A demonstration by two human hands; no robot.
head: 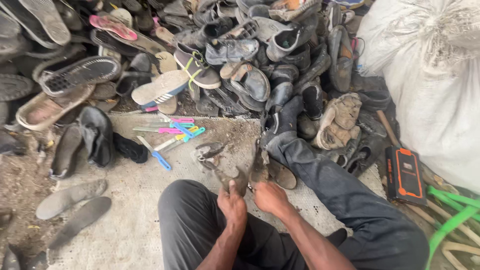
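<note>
Heaped across the back of the view is a pile of worn shoes [240,55], with a big white sack [430,75] filling the right side. I sit on a pale woven mat [135,200] spread over the dirt, so the work has a flat, cleaner patch to rest on. My legs in dark trousers [320,180] are splayed, the right one stretched toward the pile, which leaves a gap between them for the work. Two grey insoles [75,205] lie flat on the mat at the left, well apart from the pile. A black-and-orange box-shaped device [404,175] sits by the sack. Bright-handled knives [172,132] lie together on the mat just ahead, within reach. My left hand [232,205] is clamped on a torn brown shoe piece [235,177], holding it upright, and my right hand [270,197] grips the part [265,170] beside it; both hands are close together, seemingly pulling the pieces apart.
</note>
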